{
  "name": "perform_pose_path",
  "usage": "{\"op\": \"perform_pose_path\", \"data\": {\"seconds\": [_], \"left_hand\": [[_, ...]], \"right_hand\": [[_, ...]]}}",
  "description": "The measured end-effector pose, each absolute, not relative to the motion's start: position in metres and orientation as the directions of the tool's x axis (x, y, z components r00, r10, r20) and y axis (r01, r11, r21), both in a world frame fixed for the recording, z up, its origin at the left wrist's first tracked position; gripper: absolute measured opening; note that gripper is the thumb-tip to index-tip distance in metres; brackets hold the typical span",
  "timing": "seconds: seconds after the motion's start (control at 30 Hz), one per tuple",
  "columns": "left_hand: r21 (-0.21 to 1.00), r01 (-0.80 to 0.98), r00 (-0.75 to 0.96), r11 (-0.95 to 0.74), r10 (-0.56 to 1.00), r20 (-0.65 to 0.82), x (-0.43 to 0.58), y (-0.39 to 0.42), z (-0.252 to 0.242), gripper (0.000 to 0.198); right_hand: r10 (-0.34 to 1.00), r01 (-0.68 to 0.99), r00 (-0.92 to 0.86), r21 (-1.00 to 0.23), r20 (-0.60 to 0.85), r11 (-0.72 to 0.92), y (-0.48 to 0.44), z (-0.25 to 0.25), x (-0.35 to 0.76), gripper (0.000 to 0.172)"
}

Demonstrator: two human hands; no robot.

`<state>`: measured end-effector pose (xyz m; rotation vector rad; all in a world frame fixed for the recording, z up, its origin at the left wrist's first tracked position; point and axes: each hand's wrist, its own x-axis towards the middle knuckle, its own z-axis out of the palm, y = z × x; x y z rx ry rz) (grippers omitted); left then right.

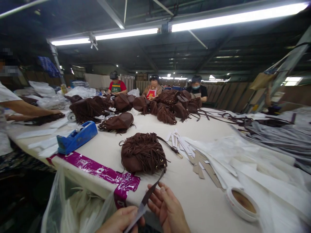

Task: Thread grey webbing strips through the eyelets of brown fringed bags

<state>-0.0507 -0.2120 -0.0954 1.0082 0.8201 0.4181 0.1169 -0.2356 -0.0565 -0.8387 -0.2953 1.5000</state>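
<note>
Both hands, left hand (121, 220) and right hand (167, 208), pinching thin brown strap (152, 191) off fringed brown bag (143, 152).

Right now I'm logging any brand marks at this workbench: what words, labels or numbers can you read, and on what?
Purple tape along the table edge: white print, upside down and too blurred to read.
Green apron on a far worker: a line of print, too small to read.
Blue tape dispenser: no legible mark.
Brown fringed bag and the strap in both hands: no text visible.
</note>
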Motion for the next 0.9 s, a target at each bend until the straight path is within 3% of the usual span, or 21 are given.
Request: {"op": "perform_pose_path", "data": {"seconds": [0.17,0.3,0.37,0.43,0.57,0.67,0.7,0.8,0.9], "left_hand": [[0.848,0.154,0.714,0.507,0.537,-0.45,-0.051,-0.214,-0.094,0.067],[0.908,0.071,0.632,0.414,0.686,-0.362,-0.052,-0.225,-0.073,0.065],[0.967,0.068,0.593,0.247,0.769,-0.238,-0.055,-0.23,-0.057,0.05],[0.982,0.186,0.57,0.039,0.81,-0.141,-0.059,-0.235,-0.042,0.037],[0.845,0.439,0.547,-0.304,0.837,0.017,-0.069,-0.239,-0.03,0.046],[0.777,0.434,0.598,-0.456,0.791,0.13,-0.076,-0.233,-0.03,0.021],[0.765,0.43,0.604,-0.48,0.783,0.152,-0.079,-0.229,-0.027,0.01],[0.769,0.45,0.563,-0.455,0.812,0.151,-0.088,-0.217,-0.01,0.018],[0.924,0.348,0.53,-0.161,0.846,-0.052,-0.093,-0.208,0.013,0.021]], "right_hand": [[0.951,-0.754,0.031,-0.631,-0.308,-0.18,-0.233,-0.051,0.115,0.051],[0.973,-0.701,0.042,-0.7,-0.227,-0.133,-0.237,-0.054,0.109,0.042],[0.974,-0.655,0.076,-0.747,-0.214,-0.113,-0.237,-0.053,0.107,0.043],[0.973,-0.611,0.11,-0.786,-0.203,-0.095,-0.237,-0.05,0.105,0.044],[0.969,-0.58,0.154,-0.812,-0.194,-0.07,-0.235,-0.049,0.1,0.044],[0.966,-0.595,0.159,-0.8,-0.205,-0.072,-0.234,-0.048,0.098,0.043],[0.968,-0.603,0.145,-0.794,-0.204,-0.077,-0.234,-0.048,0.097,0.042],[0.977,-0.625,0.079,-0.773,-0.198,-0.106,-0.231,-0.043,0.094,0.043],[0.976,-0.65,0.055,-0.749,-0.212,-0.126,-0.227,-0.037,0.09,0.043]]}}
